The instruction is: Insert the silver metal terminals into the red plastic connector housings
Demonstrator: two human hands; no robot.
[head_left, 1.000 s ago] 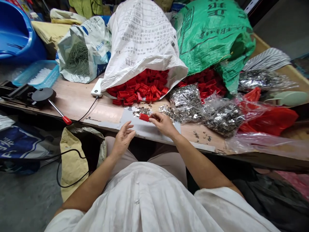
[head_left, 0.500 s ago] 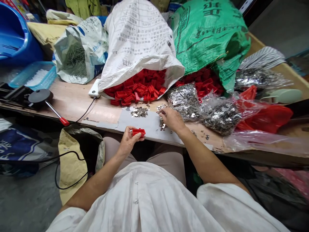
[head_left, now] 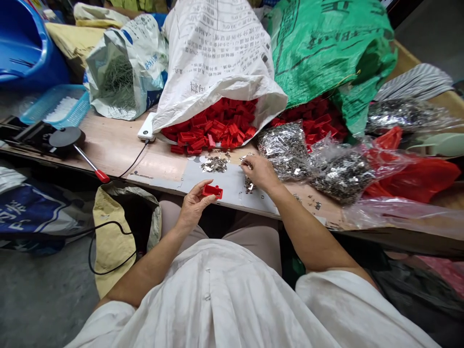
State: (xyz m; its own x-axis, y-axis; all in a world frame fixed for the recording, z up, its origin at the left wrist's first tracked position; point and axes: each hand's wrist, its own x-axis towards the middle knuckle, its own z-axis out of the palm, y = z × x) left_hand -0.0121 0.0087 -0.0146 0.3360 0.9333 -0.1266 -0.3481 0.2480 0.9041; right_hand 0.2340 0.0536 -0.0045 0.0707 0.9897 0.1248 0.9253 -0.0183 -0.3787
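Note:
My left hand (head_left: 193, 205) grips a small red plastic housing (head_left: 212, 191) between thumb and fingers, its hollow side up, just over the table's front edge. My right hand (head_left: 261, 173) is at a small pile of metal pieces (head_left: 249, 185) on the grey sheet (head_left: 232, 186). Its fingers are pinched together; what lies between them is too small to make out. Left of it on the sheet lies another heap of small metal pieces (head_left: 214, 165).
Red housings (head_left: 217, 126) spill from a white sack (head_left: 221, 48); a green sack (head_left: 326, 58) stands beside it. Clear bags of metal pieces (head_left: 284, 147) lie to the right. A black tool with a red-tipped lever (head_left: 102, 176) and a blue basket (head_left: 81, 104) are at the left.
My left hand has tilted the red housing slightly, and its fingers are straighter. My right hand stays at the metal pile, fingers pinched. The whole view has shifted a little.

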